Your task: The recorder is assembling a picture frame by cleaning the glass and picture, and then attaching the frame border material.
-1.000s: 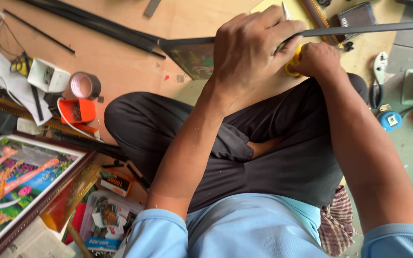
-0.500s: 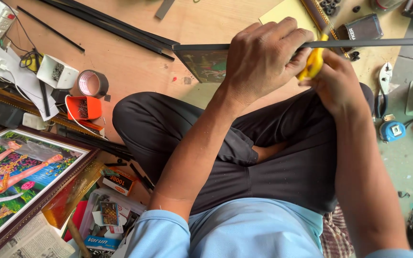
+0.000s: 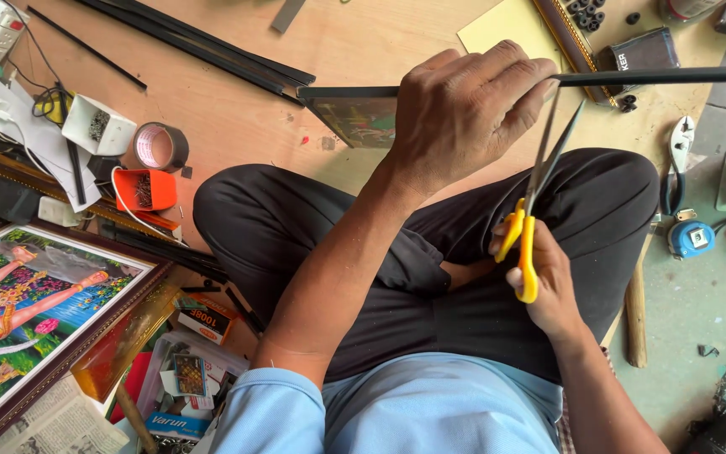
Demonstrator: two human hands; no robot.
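I sit cross-legged in black trousers on a wooden floor. My left hand (image 3: 470,113) grips the upper edge of a black picture frame (image 3: 355,105) that stands on edge in front of my knees; a colourful print shows on its face. My right hand (image 3: 548,282) holds yellow-handled scissors (image 3: 533,214), blades slightly apart and pointing up toward the frame's top edge beside my left fingers. The hand is low, over my right knee.
Left: a roll of brown tape (image 3: 160,145), an orange box of small nails (image 3: 144,188), a white box (image 3: 97,124), a framed colourful picture (image 3: 27,294). Black frame strips (image 3: 203,46) lie at the back. Pliers (image 3: 679,160), a blue tape measure (image 3: 691,238) and a wooden handle (image 3: 635,311) lie right.
My right hand has drawn the scissors back from the frame's top edge and down toward my knee. The left hand keeps its grip on the frame.
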